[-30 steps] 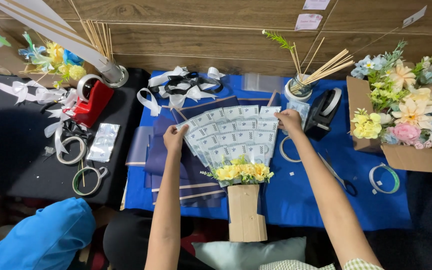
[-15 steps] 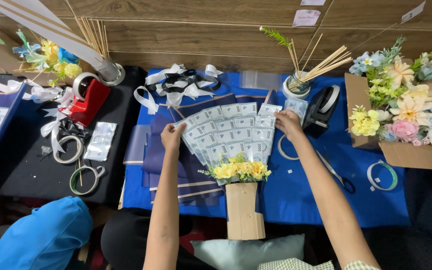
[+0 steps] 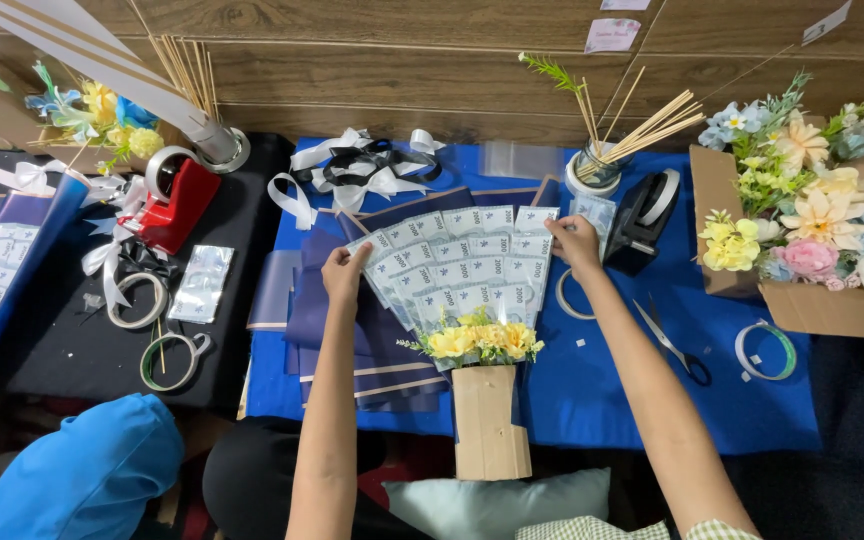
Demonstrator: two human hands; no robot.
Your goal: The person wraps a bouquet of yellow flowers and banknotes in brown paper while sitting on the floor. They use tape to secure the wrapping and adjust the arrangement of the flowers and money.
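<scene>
A fan of pale banknotes (image 3: pixel 462 262) lies spread on navy wrapping sheets (image 3: pixel 352 320) near the middle of the blue-covered counter (image 3: pixel 612 390), its long axis running from the near edge toward the far edge: the wide arc points to the wooden wall, the narrow end meets a cluster of yellow flowers (image 3: pixel 482 342) above a brown paper handle (image 3: pixel 490 422). The left hand (image 3: pixel 344 272) pinches the fan's left edge; the right hand (image 3: pixel 574 243) grips its right upper corner. Compared with half a second ago, the fan and both hands sit in much the same place. Two small rectangular labels, one pinkish (image 3: pixel 612 34) and one white (image 3: pixel 827 22), hang on the wall past the far edge. A clear plastic packet (image 3: pixel 518 160) lies at the far edge, a silvery foil packet (image 3: pixel 200 284) on the black cloth at left, and an open cardboard box of artificial flowers (image 3: pixel 802 235) at the right edge.
</scene>
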